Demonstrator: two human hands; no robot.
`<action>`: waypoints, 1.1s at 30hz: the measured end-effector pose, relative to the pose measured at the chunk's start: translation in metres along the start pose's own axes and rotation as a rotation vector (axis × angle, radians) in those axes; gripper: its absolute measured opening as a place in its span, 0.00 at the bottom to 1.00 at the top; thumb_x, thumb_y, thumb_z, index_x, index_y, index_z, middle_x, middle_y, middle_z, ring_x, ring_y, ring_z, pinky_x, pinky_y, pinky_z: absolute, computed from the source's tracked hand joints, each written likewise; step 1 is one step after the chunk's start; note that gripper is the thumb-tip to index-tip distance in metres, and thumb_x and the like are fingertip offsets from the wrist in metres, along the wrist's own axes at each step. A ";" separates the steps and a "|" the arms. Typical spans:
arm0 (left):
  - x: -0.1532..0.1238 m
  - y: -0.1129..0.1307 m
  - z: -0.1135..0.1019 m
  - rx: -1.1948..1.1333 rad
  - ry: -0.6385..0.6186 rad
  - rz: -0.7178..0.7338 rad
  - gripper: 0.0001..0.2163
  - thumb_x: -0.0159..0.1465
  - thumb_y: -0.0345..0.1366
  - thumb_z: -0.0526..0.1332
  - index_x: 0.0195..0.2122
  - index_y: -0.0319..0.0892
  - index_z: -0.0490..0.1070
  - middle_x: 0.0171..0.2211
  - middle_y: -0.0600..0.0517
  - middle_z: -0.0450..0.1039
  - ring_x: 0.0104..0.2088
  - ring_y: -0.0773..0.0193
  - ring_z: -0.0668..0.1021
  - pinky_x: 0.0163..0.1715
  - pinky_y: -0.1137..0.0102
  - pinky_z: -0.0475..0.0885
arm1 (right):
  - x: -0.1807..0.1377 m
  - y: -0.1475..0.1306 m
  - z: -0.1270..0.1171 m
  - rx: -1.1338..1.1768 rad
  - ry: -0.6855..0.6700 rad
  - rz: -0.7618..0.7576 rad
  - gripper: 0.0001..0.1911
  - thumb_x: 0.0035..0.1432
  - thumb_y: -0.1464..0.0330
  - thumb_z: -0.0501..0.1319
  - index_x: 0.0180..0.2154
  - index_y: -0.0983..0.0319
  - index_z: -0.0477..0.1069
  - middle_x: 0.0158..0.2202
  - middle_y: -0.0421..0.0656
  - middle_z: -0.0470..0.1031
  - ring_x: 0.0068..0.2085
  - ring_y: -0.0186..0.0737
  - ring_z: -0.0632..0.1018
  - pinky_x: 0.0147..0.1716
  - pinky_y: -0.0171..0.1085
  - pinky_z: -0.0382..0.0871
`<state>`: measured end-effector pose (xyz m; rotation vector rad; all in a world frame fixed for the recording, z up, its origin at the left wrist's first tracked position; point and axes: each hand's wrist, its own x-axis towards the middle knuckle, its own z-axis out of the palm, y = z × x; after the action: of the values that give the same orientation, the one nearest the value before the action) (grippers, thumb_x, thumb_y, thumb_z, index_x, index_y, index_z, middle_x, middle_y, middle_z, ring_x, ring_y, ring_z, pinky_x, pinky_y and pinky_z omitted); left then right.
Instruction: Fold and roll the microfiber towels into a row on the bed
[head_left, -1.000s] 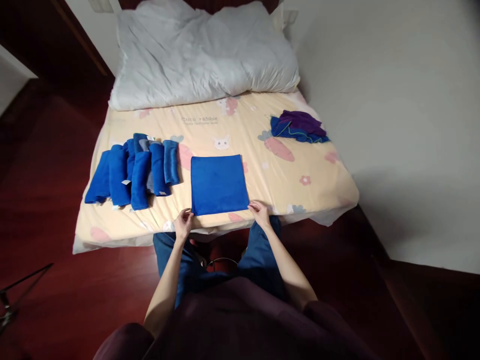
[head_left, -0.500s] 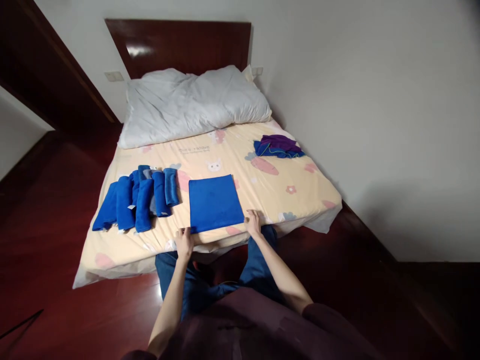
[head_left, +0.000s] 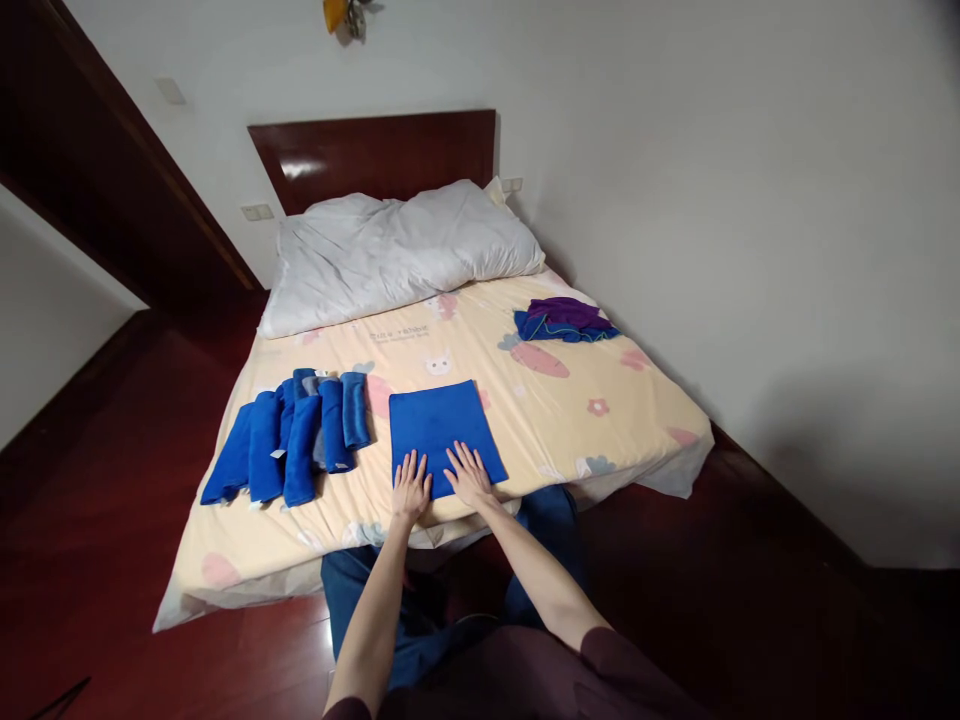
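Blue cloth (head_left: pixel 435 420) lay flat on the bed (head_left: pixel 559 430), close to the bed's near edge, squarish, no big wrinkles visible. Change: hands were at its two near corners a moment earlier; they had since come inward and down onto the top face, while the cloth itself looked about as flat as before. Likely meant corner handling had given way to pressing or smoothing, judging by the palms-down pose. Left hand (head_left: pixel 412 488) rested over the near-left part, right hand (head_left: pixel 470 480) over the near part right of centre, near-right corner left uncovered. Fingers on both hands were extended and moderately spread, gripping nothing; cloth sat beneath them and ran on beyond the fingertips toward the headboard (head_left: pixel 382 150). Strip of cloth showed between the hands, so they were near each other but apart. Rolled blue cloths (head_left: pixel 304 450) lay grouped to the left, apart from the flat one; purple-and-blue pile (head_left: pixel 570 316) sat farther off, right side; pressure amount, cannot tell
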<state>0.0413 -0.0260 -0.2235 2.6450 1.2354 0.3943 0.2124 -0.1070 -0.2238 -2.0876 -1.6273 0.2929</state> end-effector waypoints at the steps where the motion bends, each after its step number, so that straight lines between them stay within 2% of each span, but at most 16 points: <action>1: -0.006 -0.008 0.001 -0.018 0.007 0.001 0.27 0.73 0.42 0.48 0.71 0.39 0.59 0.73 0.41 0.51 0.74 0.48 0.55 0.71 0.48 0.54 | -0.004 0.013 -0.002 0.024 0.032 -0.003 0.30 0.71 0.59 0.54 0.71 0.58 0.59 0.75 0.48 0.50 0.75 0.50 0.54 0.73 0.56 0.46; 5: -0.029 -0.024 0.004 -0.068 0.063 -0.059 0.29 0.73 0.44 0.48 0.73 0.40 0.53 0.74 0.41 0.48 0.75 0.49 0.52 0.72 0.47 0.50 | -0.021 0.055 -0.014 0.074 0.165 0.025 0.31 0.71 0.59 0.54 0.72 0.57 0.57 0.74 0.47 0.53 0.75 0.50 0.54 0.74 0.57 0.41; 8: -0.037 -0.028 0.005 -0.071 0.079 -0.105 0.30 0.73 0.44 0.48 0.74 0.39 0.52 0.74 0.40 0.49 0.75 0.50 0.52 0.73 0.48 0.48 | -0.027 0.071 -0.022 0.078 0.183 0.057 0.31 0.71 0.59 0.54 0.71 0.58 0.59 0.74 0.48 0.54 0.75 0.51 0.54 0.74 0.58 0.41; 13: -0.059 -0.037 0.002 -0.106 0.023 -0.142 0.30 0.73 0.45 0.47 0.73 0.37 0.54 0.74 0.39 0.49 0.75 0.49 0.52 0.72 0.50 0.50 | -0.050 0.086 -0.033 0.106 0.176 0.014 0.27 0.71 0.62 0.52 0.69 0.60 0.64 0.72 0.48 0.58 0.73 0.49 0.60 0.73 0.55 0.49; 17: -0.098 -0.048 -0.003 -0.169 -0.013 -0.104 0.29 0.72 0.44 0.49 0.73 0.40 0.54 0.74 0.40 0.50 0.74 0.50 0.53 0.71 0.48 0.53 | -0.082 0.097 -0.043 0.231 0.276 -0.018 0.25 0.68 0.66 0.54 0.64 0.62 0.71 0.66 0.53 0.68 0.68 0.50 0.68 0.69 0.55 0.61; 20: -0.117 -0.046 -0.010 -0.160 0.011 -0.103 0.28 0.70 0.39 0.51 0.71 0.40 0.58 0.72 0.39 0.55 0.73 0.49 0.57 0.70 0.48 0.55 | -0.091 0.101 -0.049 0.281 0.317 -0.050 0.24 0.65 0.68 0.58 0.61 0.63 0.73 0.63 0.53 0.73 0.66 0.49 0.72 0.66 0.52 0.66; 24: -0.106 -0.032 -0.021 -0.120 0.108 -0.146 0.25 0.68 0.34 0.51 0.66 0.40 0.65 0.71 0.39 0.57 0.73 0.46 0.57 0.71 0.48 0.55 | -0.075 0.096 -0.050 0.215 0.203 -0.137 0.28 0.60 0.74 0.57 0.61 0.62 0.74 0.64 0.49 0.73 0.67 0.49 0.71 0.67 0.52 0.65; 29: -0.067 -0.019 -0.029 -0.109 -0.061 -0.008 0.24 0.64 0.25 0.50 0.59 0.41 0.72 0.66 0.39 0.67 0.68 0.46 0.66 0.70 0.50 0.55 | -0.051 0.080 -0.044 0.115 0.066 -0.125 0.37 0.50 0.83 0.55 0.61 0.60 0.74 0.61 0.48 0.76 0.63 0.46 0.75 0.65 0.50 0.67; 33: -0.046 -0.018 -0.032 -0.041 -0.102 -0.039 0.23 0.64 0.25 0.50 0.58 0.42 0.73 0.61 0.37 0.71 0.62 0.44 0.72 0.64 0.49 0.62 | -0.044 0.073 -0.041 0.058 0.114 -0.032 0.35 0.49 0.84 0.58 0.58 0.59 0.76 0.57 0.49 0.79 0.58 0.47 0.79 0.62 0.49 0.71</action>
<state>-0.0109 -0.0480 -0.2054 2.5677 1.2316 0.2717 0.2812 -0.1725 -0.2295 -1.9961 -1.5646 0.2039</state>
